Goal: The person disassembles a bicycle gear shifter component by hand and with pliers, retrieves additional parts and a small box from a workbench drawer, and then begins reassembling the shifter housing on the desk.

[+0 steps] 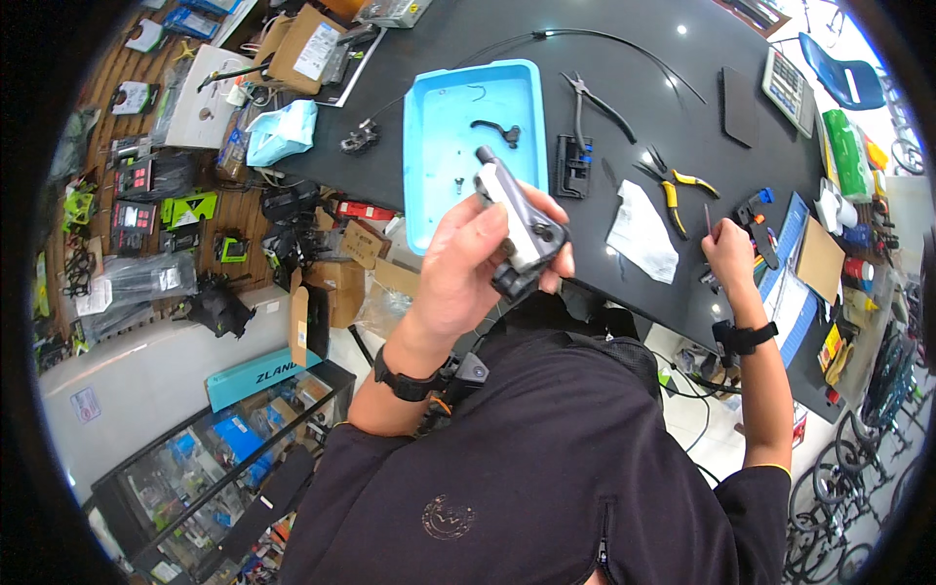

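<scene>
My left hand (466,255) is closed round a silver-and-black bicycle lever body (522,226), raised over the near edge of a light blue tray (417,146). A black brake lever blade (497,132), a small screw (459,185) and a short curved piece of wire (477,94) lie in that tray. At the right, low over the black table, my right hand (731,255) pinches a thin tool with a slim shaft (708,218); its kind is hard to make out. A white cloth (642,234) and yellow-handled pliers (671,200) lie left of my right hand.
On the black table (653,127) are cable cutters (597,102), a black-and-blue tool holder (574,166), a dark flat pad (738,105) and a calculator (788,90). A black cable (624,39) arcs across the back. Boxes and packaged parts crowd the left, including an open carton (302,54).
</scene>
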Motion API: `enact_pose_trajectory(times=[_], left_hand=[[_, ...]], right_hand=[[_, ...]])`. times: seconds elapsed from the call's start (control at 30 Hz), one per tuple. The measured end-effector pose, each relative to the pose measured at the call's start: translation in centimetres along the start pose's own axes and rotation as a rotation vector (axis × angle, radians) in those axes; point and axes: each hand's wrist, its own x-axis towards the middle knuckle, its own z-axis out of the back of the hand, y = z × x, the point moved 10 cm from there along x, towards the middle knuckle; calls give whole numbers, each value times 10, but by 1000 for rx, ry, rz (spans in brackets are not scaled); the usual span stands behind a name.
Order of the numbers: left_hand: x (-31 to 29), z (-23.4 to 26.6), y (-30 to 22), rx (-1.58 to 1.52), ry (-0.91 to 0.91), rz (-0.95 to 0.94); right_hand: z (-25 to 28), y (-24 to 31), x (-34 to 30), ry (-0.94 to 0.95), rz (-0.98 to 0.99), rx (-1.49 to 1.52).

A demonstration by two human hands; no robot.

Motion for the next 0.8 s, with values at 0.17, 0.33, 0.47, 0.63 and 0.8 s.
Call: enact_pose_trajectory(times=[0.17, 0.33, 0.47, 0.63, 0.8], left_hand=[[-3, 21, 9, 23, -55, -17], [-1, 31, 16, 138, -138, -36], [1, 34, 17, 120, -145, -44], [-2, 38, 12, 117, -163, -69], [-4, 48, 19, 124, -197, -66]], right_hand=[[-3, 7, -2, 99, 24, 25], [42, 57, 3, -294, 343, 8], [22, 88, 21, -234, 398, -146], [9, 92, 31, -98, 343, -146], [6, 88, 35, -115, 390, -160]])
